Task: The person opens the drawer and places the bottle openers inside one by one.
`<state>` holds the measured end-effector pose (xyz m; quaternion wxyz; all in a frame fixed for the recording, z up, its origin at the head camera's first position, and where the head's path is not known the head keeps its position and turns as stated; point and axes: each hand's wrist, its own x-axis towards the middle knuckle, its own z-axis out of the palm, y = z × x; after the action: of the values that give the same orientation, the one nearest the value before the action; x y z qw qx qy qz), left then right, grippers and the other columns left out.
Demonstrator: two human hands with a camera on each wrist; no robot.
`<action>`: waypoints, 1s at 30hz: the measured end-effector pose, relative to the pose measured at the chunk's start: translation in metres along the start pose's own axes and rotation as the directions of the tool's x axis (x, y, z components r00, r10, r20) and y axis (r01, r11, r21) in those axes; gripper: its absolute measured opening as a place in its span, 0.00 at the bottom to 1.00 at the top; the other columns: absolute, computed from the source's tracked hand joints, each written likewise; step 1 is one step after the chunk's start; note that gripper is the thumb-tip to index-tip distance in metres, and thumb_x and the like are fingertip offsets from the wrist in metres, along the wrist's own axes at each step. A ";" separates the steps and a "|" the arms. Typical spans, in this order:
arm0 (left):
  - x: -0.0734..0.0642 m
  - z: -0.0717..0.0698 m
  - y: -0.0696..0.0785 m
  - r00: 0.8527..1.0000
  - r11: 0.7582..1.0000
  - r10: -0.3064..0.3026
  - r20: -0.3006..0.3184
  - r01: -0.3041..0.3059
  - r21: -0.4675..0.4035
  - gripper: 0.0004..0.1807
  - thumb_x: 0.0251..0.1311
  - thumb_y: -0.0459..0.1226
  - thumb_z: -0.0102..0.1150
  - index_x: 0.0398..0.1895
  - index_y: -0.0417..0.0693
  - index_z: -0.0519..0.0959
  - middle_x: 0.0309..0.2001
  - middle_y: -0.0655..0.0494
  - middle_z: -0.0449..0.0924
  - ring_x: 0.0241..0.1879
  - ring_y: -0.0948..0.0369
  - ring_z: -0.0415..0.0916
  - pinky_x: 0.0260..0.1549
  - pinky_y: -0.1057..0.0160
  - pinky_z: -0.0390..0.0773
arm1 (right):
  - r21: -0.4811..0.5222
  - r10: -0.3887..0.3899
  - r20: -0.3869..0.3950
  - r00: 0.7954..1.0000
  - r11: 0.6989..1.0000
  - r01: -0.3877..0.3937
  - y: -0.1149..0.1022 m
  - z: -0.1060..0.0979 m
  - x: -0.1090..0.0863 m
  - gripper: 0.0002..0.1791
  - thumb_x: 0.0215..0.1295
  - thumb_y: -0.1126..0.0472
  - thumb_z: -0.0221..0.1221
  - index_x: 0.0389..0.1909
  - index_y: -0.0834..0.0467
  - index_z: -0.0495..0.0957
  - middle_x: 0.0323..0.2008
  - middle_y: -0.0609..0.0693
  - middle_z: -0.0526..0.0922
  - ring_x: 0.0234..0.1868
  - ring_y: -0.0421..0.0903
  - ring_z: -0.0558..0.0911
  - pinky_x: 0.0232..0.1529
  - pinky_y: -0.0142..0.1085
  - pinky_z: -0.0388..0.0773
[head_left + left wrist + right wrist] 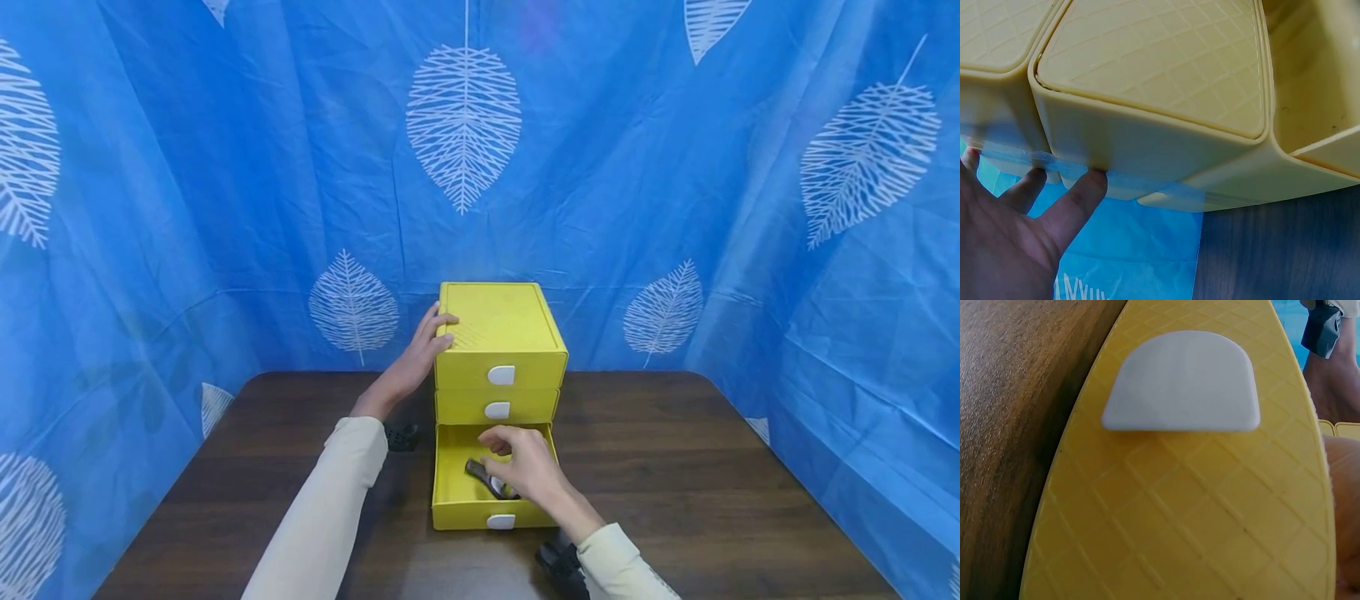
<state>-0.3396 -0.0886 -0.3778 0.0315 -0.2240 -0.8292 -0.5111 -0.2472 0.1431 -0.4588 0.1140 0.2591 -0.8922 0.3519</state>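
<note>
A yellow drawer cabinet [501, 321] stands on the table with its bottom drawer [450, 493] pulled out. My left hand [416, 357] rests against the cabinet's upper left edge, its fingertips on the top. In the left wrist view, the spread fingers [1079, 203] touch the yellow side. Over the pulled-out drawer is my right hand [525, 462], fingers loosely bent with a gap between thumb and forefinger. Below it lies a dark strap-like item [477, 470] with a pale rounded part, partly hidden by the hand. The right wrist view shows the drawer front with its white tab handle [1182, 384].
Two upper drawers with white tabs [501, 375] are closed. The dark wooden table [675, 467] extends on both sides. Behind it hangs a blue curtain [585, 208] with white leaf prints. Black devices [403, 437] are at the wrists.
</note>
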 end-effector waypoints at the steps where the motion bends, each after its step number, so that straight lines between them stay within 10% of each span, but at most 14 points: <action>1: 0.000 0.000 0.000 1.000 1.000 0.001 0.000 -0.001 0.001 0.29 0.77 0.59 0.39 0.75 0.61 0.59 0.84 0.61 0.24 0.83 0.46 0.27 0.74 0.29 0.45 | 0.005 0.004 0.001 1.000 1.000 -0.004 0.000 0.000 0.000 0.13 0.61 0.65 0.70 0.47 0.61 0.86 0.42 0.53 0.90 0.41 0.47 0.87 0.45 0.41 0.85; 30: 0.000 -0.001 0.001 1.000 1.000 -0.014 -0.004 0.014 -0.002 0.29 0.77 0.58 0.37 0.75 0.62 0.59 0.84 0.62 0.24 0.83 0.46 0.27 0.73 0.28 0.45 | 0.269 -0.061 -0.165 0.984 0.957 0.105 -0.007 -0.021 -0.039 0.10 0.60 0.64 0.73 0.42 0.52 0.87 0.38 0.45 0.90 0.39 0.42 0.89 0.43 0.44 0.88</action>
<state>-0.3392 -0.0894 -0.3770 0.0290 -0.2172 -0.8303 -0.5124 -0.2101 0.1684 -0.4546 0.1606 0.2817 -0.8110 0.4870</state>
